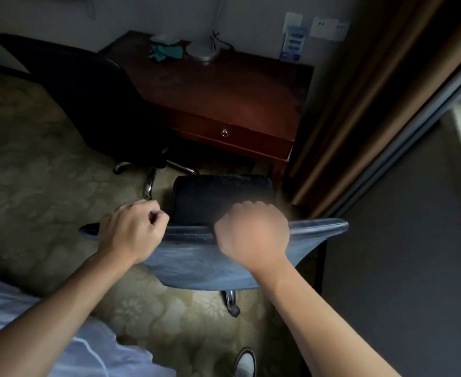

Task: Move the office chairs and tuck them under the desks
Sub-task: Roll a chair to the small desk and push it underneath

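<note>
A black office chair (196,257) stands right below me, its worn backrest top edge running across the middle of the view and its seat (221,200) pointing toward the desk. My left hand (132,229) grips the left part of that edge. My right hand (253,232) grips it right of centre and is blurred. The reddish wooden desk (223,96) with a keyed drawer stands ahead against the wall. A second black office chair (87,99) sits at the desk's left end, its chrome legs (150,183) on the carpet.
A brown curtain (359,118) and a grey wall (400,268) close in on the right of the chair. On the desk lie a teal cloth (166,49) and a white lamp base (203,51). Patterned carpet (33,172) stretches to the left. White bedding (19,322) lies bottom left.
</note>
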`<action>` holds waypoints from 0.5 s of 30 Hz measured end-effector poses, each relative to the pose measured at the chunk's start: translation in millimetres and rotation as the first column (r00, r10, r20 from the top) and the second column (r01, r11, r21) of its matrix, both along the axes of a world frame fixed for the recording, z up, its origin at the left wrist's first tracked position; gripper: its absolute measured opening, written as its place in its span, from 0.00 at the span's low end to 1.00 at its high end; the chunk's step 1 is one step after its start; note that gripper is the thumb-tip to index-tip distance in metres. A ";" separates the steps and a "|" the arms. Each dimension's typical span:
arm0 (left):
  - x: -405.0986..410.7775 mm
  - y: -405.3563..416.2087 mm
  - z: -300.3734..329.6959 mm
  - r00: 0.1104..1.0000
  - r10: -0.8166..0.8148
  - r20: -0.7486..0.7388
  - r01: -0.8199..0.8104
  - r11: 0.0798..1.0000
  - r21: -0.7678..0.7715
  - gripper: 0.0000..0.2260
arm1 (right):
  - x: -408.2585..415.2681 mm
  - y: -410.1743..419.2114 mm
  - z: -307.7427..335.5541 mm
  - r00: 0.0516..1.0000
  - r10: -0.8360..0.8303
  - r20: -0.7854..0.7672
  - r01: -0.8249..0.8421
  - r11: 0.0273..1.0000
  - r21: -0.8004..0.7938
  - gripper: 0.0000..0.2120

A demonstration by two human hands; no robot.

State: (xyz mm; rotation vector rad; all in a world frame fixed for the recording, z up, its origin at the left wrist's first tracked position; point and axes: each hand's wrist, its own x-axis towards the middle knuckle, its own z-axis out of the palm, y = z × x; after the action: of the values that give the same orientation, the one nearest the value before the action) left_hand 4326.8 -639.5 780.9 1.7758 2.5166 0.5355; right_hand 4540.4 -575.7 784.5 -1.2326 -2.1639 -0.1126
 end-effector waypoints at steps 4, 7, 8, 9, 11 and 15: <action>-19.2 3.7 2.8 0.999 -0.023 0.029 0.025 0.999 -0.039 0.10 | -17.2 -4.9 -3.1 1.000 0.001 0.000 -0.001 0.999 -0.049 0.15; -31.5 2.7 5.1 0.999 0.016 0.030 -0.014 0.997 -0.072 0.11 | -31.2 -13.3 -0.4 1.000 0.008 0.024 -0.005 0.993 -0.119 0.14; -34.1 0.8 5.5 0.999 0.039 0.036 -0.036 0.996 -0.078 0.11 | -34.4 -16.6 0.0 0.999 0.018 0.035 -0.013 0.990 -0.138 0.14; -35.7 0.4 5.1 0.998 0.053 0.036 -0.051 0.996 -0.072 0.10 | -36.6 -18.0 -0.1 0.999 0.022 0.045 -0.015 0.990 -0.142 0.14; -34.8 -6.3 2.4 0.996 0.081 0.030 -0.079 0.995 -0.067 0.11 | -37.0 -22.5 -1.3 0.998 0.028 0.051 -0.020 0.990 -0.142 0.13; -17.7 -33.9 -7.3 0.995 0.094 0.025 -0.092 0.993 -0.070 0.12 | -16.6 -43.0 -10.3 0.998 0.062 0.028 -0.058 0.992 -0.109 0.13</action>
State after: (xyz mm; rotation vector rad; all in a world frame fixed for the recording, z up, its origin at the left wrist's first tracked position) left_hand 4309.0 -673.4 773.6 1.6238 2.5756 0.4674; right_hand 4523.8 -618.7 774.1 -1.2315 -2.2577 0.0108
